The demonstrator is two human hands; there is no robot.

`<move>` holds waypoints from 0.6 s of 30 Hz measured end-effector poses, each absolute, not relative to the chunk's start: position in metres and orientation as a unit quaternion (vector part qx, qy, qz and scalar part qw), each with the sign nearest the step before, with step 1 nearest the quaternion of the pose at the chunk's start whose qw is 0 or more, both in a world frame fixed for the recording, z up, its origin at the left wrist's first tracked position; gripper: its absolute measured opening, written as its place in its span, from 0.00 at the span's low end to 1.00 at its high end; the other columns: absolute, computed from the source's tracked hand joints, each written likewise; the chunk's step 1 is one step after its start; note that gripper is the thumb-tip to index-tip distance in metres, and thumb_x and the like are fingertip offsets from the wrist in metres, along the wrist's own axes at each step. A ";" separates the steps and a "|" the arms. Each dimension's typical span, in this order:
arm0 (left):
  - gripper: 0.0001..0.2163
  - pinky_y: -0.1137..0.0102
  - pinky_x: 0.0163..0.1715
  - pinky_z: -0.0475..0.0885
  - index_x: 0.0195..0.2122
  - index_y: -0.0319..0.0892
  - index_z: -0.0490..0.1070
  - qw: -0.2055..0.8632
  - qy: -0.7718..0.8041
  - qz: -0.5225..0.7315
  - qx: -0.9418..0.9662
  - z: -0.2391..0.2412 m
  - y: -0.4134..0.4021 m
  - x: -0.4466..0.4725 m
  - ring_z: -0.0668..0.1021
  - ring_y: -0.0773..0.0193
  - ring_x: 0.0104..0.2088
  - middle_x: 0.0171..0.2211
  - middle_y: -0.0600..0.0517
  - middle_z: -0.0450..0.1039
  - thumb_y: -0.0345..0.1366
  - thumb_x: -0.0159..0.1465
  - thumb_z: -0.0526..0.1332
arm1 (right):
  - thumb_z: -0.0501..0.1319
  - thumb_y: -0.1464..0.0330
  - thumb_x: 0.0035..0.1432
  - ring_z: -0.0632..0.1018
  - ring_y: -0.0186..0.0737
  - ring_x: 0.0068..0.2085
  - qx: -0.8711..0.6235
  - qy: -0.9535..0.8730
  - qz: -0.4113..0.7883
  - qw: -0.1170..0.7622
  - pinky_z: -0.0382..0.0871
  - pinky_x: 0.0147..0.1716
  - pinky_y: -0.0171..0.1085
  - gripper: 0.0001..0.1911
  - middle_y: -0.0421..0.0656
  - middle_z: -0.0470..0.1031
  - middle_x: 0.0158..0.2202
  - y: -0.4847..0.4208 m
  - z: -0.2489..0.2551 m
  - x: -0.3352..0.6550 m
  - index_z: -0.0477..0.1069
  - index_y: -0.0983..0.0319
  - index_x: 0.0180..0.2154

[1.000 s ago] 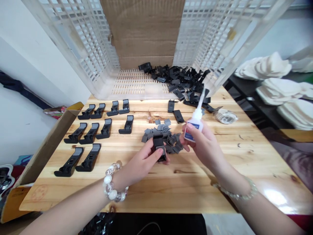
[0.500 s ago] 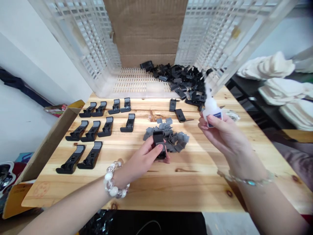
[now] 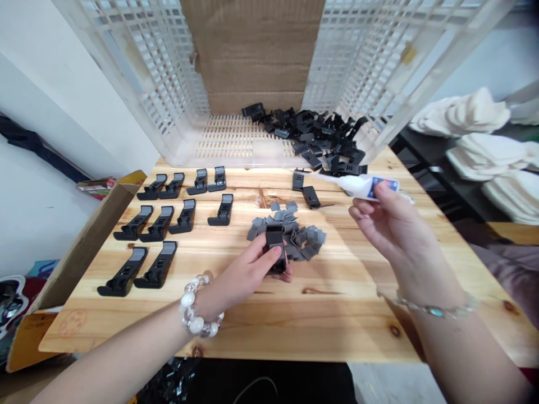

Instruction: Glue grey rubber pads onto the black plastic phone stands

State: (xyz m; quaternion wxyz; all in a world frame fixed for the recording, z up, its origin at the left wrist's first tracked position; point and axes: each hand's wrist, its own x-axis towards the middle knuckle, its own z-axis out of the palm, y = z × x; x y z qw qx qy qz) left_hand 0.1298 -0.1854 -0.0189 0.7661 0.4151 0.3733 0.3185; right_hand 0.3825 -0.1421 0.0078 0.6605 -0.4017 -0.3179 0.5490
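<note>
My left hand (image 3: 248,272) is closed around a black plastic clip (image 3: 275,247), holding it just above the wooden table (image 3: 328,314) beside a heap of small grey pads (image 3: 295,230). My right hand (image 3: 389,221) grips a small white glue bottle (image 3: 362,184) lying sideways, its thin nozzle pointing left toward two loose black clips (image 3: 304,188). The two hands are about a hand's width apart.
Several black clips with grey pads lie in rows (image 3: 168,219) at the table's left. A white slatted crate (image 3: 236,140) lies open at the back with a pile of black clips (image 3: 320,140) and cardboard behind. A cardboard box (image 3: 63,264) stands left; white cloths (image 3: 484,140) right.
My right hand has carried the glue bottle from beside the clip out to the right and tipped it from upright to sideways. My left hand has kept hold of the clip, barely moving.
</note>
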 end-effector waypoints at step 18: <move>0.11 0.69 0.32 0.78 0.43 0.40 0.62 0.779 0.376 0.237 0.442 -0.023 -0.185 0.129 0.79 0.64 0.35 0.34 0.50 0.75 0.42 0.67 0.58 | 0.64 0.76 0.46 0.52 0.27 0.15 -0.419 -0.412 0.473 0.657 0.40 0.15 0.32 0.07 0.32 0.55 0.14 -0.157 0.015 0.368 0.71 0.58 0.26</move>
